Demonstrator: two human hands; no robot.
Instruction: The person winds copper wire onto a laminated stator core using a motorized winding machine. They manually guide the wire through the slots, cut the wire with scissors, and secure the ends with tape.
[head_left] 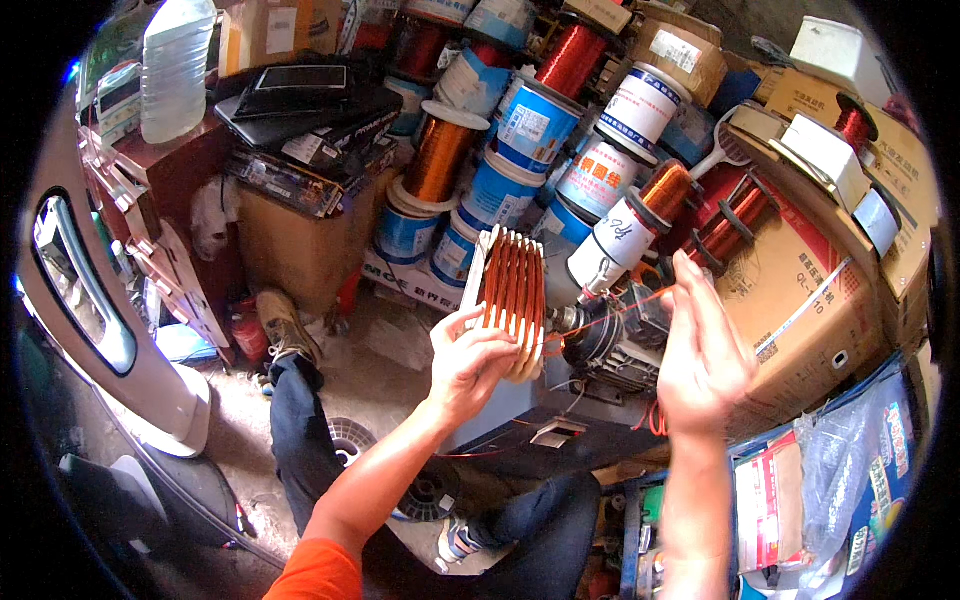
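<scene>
A coil winding former [513,290] with pale slotted plates stands in the middle, mounted on the shaft of a winding machine [600,345]. Reddish-brown copper wire [512,272] lies around it in several side-by-side bundles. My left hand [468,362] rests at the near edge of the former, its fingers curled over the plates and wire. Off to the right, my right hand [702,350] is raised, slightly blurred, with fingers straight and pressed together. A thin red wire strand [625,308] runs from the former to its fingers, which pinch it.
Behind the former stand stacked blue-and-white wire buckets [500,188] and copper wire spools [440,150]. A large cardboard box [800,310] is at the right, above a crate [770,500] with packets. At the left are a white curved panel [120,330] and a water bottle [178,75]. Empty reels [428,495] lie near my feet.
</scene>
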